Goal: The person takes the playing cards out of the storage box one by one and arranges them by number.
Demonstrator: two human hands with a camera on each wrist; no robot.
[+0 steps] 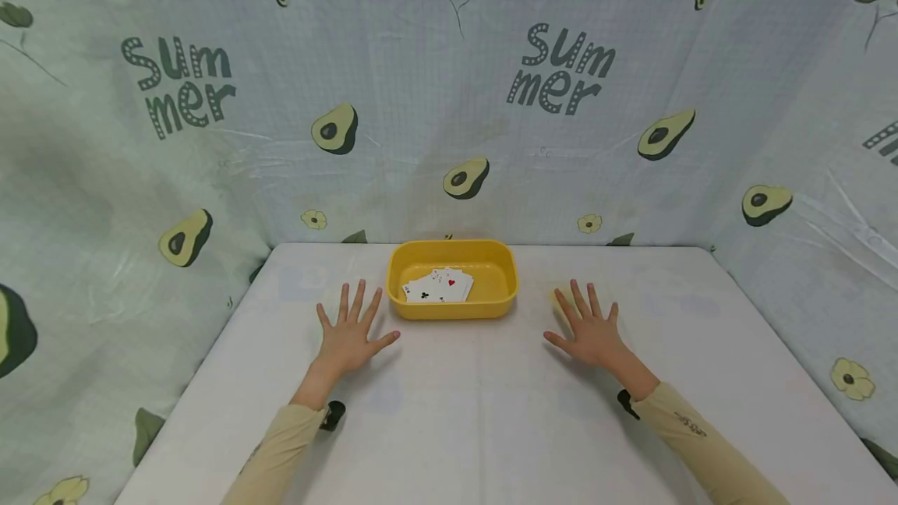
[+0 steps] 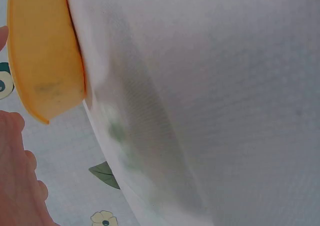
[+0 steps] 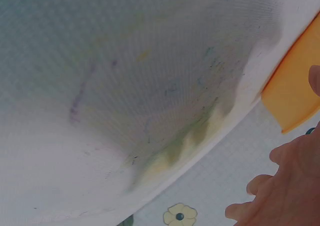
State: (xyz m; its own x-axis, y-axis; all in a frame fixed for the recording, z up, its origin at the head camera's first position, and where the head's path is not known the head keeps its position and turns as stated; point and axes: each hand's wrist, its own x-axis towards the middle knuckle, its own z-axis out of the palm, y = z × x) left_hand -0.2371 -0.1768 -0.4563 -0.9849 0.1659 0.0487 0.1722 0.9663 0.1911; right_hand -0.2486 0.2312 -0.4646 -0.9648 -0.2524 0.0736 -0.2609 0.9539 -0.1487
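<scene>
A yellow rectangular tray (image 1: 452,310) stands at the far edge of the white table, and several playing cards (image 1: 440,287) lie fanned out inside it, face up. Left of the tray, my left hand (image 1: 351,343) is spread over the table with its fingers straight and nothing in it. To the tray's right, my right hand (image 1: 592,336) is spread the same way, also holding nothing. In the left wrist view the tray's side (image 2: 47,55) is near the thumb. The right wrist view shows a corner of the tray (image 3: 295,80) beyond the fingers.
The white table (image 1: 477,411) reaches back to a hanging cloth (image 1: 393,61) printed with avocados and the word summer. More of that cloth borders both sides. A black band (image 1: 333,415) shows at the left wrist and another (image 1: 627,404) at the right.
</scene>
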